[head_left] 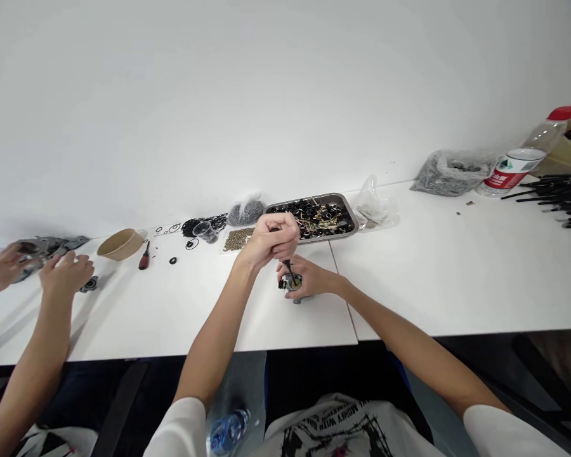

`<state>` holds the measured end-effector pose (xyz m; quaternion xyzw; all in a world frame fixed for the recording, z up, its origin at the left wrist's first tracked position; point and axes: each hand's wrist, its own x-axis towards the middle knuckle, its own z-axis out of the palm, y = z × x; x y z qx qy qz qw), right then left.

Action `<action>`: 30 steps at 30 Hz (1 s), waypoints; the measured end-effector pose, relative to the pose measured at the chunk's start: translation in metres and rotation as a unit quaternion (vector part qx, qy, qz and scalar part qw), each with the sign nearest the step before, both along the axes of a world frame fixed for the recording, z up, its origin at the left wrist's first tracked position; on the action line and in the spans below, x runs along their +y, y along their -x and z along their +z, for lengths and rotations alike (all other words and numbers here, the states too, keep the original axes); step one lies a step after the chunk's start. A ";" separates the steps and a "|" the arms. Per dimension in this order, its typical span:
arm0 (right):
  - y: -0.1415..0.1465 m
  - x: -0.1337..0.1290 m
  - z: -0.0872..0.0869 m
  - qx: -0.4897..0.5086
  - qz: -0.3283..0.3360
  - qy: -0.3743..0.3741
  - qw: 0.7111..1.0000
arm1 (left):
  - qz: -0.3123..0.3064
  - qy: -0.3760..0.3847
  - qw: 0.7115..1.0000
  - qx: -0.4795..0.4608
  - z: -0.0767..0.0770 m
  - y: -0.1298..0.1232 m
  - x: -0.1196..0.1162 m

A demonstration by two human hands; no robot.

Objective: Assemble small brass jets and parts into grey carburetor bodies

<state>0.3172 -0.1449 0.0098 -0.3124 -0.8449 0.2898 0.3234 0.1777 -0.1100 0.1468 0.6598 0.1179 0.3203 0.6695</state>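
Observation:
My left hand (273,240) is wrapped round the handle of a screwdriver, whose dark shaft (290,271) points down into a small metal part. That metal part (295,284) rests on the white table, with a round opening facing up and a black-and-brass fitting on its left side. My right hand (311,278) grips the part from the right, fingers around its rim. Just behind my hands is a metal tray (354,222) filled with black and brass-coloured pieces.
Left of the tray lie small brass pieces (238,239), a plastic cup (205,232), black rings and a red screwdriver (144,259). A co-worker's hands (66,273) work near a paper bowl (120,245). Bags, a bottle (516,166) and black tubes (556,197) stand at right.

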 end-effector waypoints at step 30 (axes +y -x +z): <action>0.000 0.000 -0.003 0.000 -0.011 -0.003 1.000 | 0.170 0.005 0.985 -0.017 -0.002 -0.013 -0.043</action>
